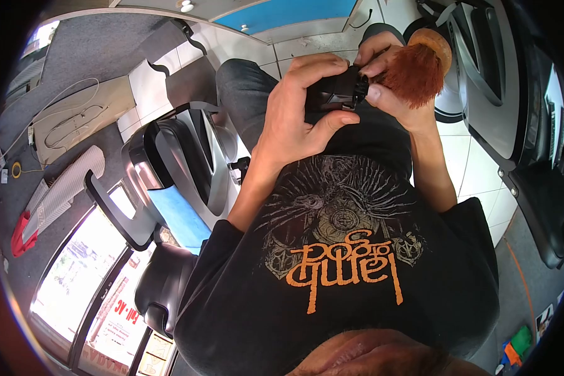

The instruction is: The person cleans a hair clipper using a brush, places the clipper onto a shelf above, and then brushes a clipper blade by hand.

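Observation:
My left hand (288,109) is wrapped round a black hair clipper (327,93), thumb below and fingers over the top. The clipper's blade end points right, towards my other hand. In my right hand (402,108) is a brush (413,75) with reddish-brown bristles and a round wooden handle (433,45). Its bristles hang down over the palm and hide part of the hand. The thumb and fingertips of that hand are at the clipper's blade end; whether they pinch a small part there, I cannot tell.
Black and grey barber chairs stand at the left (191,160) and right (492,69). A blue cloth (178,210) lies over the left one. Above is a cabinet with a blue panel (288,19). A cable (69,128) lies on a brown board, and glass doors (75,282) are at lower left.

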The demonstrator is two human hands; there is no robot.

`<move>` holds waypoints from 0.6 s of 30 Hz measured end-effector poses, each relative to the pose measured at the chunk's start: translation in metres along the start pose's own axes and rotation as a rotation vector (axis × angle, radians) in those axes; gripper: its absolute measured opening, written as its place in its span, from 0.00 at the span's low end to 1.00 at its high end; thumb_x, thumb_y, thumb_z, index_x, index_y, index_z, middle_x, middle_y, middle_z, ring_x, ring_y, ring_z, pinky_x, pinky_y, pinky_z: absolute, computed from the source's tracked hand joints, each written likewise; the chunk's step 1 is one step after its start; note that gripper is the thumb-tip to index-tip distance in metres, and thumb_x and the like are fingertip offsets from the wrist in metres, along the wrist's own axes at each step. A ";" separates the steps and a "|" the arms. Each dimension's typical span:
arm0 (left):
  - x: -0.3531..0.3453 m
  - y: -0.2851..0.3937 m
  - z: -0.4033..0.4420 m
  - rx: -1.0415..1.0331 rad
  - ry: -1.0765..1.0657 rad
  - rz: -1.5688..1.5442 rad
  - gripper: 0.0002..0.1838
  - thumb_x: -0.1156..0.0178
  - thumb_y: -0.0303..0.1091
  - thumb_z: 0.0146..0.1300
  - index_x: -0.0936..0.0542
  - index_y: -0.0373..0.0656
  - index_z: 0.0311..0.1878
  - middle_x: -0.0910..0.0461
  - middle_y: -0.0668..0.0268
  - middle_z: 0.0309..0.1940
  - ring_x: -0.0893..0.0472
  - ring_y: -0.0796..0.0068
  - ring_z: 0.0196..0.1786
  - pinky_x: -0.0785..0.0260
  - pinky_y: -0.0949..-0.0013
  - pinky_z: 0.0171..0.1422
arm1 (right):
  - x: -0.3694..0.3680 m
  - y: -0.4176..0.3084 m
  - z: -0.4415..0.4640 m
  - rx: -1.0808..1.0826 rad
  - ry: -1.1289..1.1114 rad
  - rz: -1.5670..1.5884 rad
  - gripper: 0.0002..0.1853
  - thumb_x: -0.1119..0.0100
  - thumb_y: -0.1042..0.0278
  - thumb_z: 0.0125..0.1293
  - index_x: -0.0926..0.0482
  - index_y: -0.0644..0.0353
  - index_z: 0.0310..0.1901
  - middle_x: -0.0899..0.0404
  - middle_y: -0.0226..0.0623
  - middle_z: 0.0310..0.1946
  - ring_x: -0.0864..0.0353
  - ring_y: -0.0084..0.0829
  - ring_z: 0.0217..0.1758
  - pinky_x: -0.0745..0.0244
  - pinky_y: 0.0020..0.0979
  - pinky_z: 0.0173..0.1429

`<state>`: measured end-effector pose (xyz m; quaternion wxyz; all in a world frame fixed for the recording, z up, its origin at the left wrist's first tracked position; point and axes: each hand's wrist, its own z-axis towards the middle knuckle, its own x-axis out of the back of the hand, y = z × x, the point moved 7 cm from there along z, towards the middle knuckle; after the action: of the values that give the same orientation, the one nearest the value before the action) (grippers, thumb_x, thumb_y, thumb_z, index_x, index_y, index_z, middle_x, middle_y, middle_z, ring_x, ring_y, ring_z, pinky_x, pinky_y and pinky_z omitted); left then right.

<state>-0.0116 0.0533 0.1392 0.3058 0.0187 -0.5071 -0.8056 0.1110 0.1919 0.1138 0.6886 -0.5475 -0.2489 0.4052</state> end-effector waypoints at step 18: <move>0.005 0.007 0.006 -0.085 -0.006 0.178 0.40 0.15 0.44 0.59 0.26 0.36 0.67 0.19 0.50 0.62 0.17 0.59 0.64 0.23 0.60 0.68 | -0.005 -0.001 -0.013 -0.047 0.139 0.065 0.28 0.13 0.69 0.59 0.14 0.70 0.59 0.12 0.42 0.54 0.14 0.28 0.52 0.19 0.29 0.55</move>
<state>-0.0145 0.0530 0.1496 0.3750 -0.0420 -0.4729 -0.7962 0.1188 0.1800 0.1118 0.6777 -0.5980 -0.1920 0.3825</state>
